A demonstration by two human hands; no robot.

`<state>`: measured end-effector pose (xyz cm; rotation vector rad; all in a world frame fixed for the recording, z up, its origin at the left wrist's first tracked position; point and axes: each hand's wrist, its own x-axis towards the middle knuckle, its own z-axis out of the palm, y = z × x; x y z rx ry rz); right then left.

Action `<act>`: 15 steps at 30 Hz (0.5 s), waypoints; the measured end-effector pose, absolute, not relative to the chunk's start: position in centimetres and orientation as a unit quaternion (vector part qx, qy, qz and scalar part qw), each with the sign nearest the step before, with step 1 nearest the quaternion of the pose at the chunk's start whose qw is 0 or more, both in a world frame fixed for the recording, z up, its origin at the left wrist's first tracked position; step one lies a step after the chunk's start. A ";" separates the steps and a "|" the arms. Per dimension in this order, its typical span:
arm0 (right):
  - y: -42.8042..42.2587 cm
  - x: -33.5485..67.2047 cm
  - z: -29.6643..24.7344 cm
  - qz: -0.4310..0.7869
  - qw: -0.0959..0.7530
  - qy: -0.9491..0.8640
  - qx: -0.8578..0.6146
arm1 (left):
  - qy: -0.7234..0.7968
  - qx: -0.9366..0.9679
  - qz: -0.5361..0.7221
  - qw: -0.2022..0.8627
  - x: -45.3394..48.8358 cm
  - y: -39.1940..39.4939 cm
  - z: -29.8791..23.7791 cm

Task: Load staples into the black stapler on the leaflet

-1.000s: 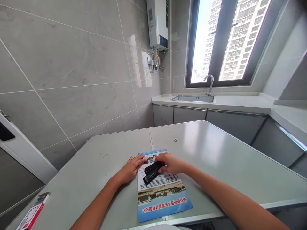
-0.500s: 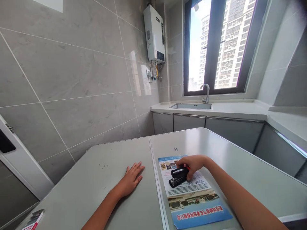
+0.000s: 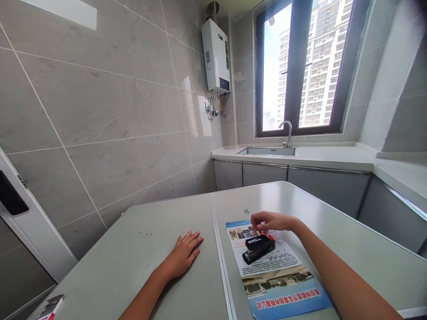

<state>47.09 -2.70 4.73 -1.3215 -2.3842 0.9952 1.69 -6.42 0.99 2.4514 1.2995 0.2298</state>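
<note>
A black stapler point(image 3: 259, 249) with a red part at its back end lies on a printed leaflet point(image 3: 283, 306), blue at both ends. Just behind the stapler hovers my right hand point(image 3: 271, 221), fingers loosely curled and apart, with nothing in them. My left hand point(image 3: 185, 253) rests flat on the table, fingers spread and empty. Beyond the leaflet's top edge sit two short staple strips point(image 3: 246, 211). Several tiny bits, seemingly loose staples point(image 3: 146, 234), are scattered on the table left of my left hand.
The light table point(image 3: 180, 218) has a seam point(image 3: 218, 244) between my hands. A booklet point(image 3: 51, 307) lies at the near left edge. Behind the table runs a counter with a sink point(image 3: 267, 151) and faucet point(image 3: 288, 132). A water heater point(image 3: 216, 58) hangs on the wall.
My right hand has let go of the stapler and lifted away behind it. The stapler stays on the leaflet. My left hand keeps its place; the view has shifted slightly.
</note>
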 end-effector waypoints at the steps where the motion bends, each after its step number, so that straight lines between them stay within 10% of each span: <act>1: -2.3 47.3 4.3 0.284 0.149 -0.794 -0.517 | 0.459 0.867 0.082 0.177 1.7 -6.4 0.9; 15: 0.9 49.1 -0.5 0.108 0.105 -0.670 -0.727 | 0.451 0.871 0.081 0.176 1.4 -6.1 0.6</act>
